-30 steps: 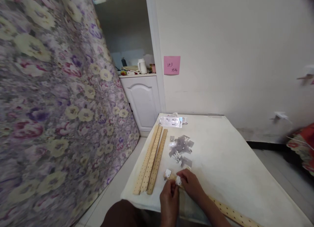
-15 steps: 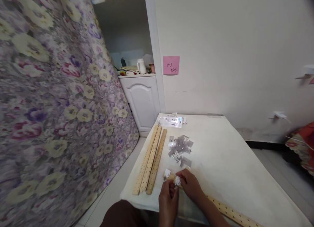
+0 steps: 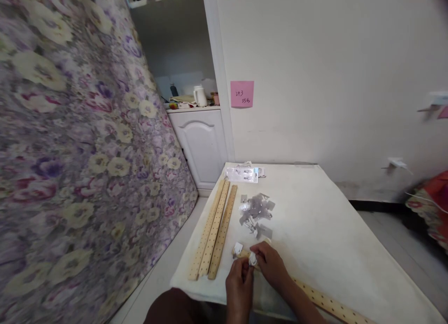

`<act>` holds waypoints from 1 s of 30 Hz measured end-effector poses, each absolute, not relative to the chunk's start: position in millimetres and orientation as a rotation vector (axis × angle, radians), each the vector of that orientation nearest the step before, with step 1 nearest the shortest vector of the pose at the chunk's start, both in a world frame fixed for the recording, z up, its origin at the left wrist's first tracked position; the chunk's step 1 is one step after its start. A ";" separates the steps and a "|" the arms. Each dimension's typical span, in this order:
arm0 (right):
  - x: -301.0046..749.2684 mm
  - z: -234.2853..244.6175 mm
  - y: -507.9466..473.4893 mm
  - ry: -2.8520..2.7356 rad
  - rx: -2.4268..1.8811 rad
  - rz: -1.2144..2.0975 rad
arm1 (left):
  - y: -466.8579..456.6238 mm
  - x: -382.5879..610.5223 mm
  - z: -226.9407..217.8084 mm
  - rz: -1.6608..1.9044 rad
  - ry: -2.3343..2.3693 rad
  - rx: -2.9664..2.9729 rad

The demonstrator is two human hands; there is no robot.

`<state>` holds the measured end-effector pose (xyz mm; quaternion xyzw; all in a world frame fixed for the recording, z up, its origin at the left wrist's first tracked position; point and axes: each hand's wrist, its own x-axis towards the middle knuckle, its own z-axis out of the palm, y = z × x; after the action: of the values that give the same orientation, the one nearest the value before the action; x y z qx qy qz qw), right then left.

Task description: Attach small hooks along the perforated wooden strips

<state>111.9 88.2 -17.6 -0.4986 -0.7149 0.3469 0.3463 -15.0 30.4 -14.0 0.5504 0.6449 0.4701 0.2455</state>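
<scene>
Where the two hands meet at the near edge of the surface, a small white clip is pinched between the fingertips of the left hand and the right hand, each grip closed on it. The clip sits over the end of a perforated wooden strip that runs off to the right. A second white clip lies just beside it on the left. Three more strips lie side by side further left, and a pile of grey clips lies beyond the hands. A clear packet rests at the far edge. A pink note is stuck to the wall.
</scene>
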 end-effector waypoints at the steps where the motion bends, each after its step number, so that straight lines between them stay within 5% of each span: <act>1: 111.8 -17.6 88.1 -1.847 -1.294 0.903 | 30.5 -15.2 -14.4 1.275 1.765 1.502; 30: 106.3 -7.7 86.7 -1.779 -1.432 0.973 | 29.6 -15.6 -13.0 1.271 1.730 1.498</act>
<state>106.3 86.7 -7.7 -0.5458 -0.6782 0.3709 0.3235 -15.6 29.6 -13.0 0.5526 0.6384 0.4689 0.2592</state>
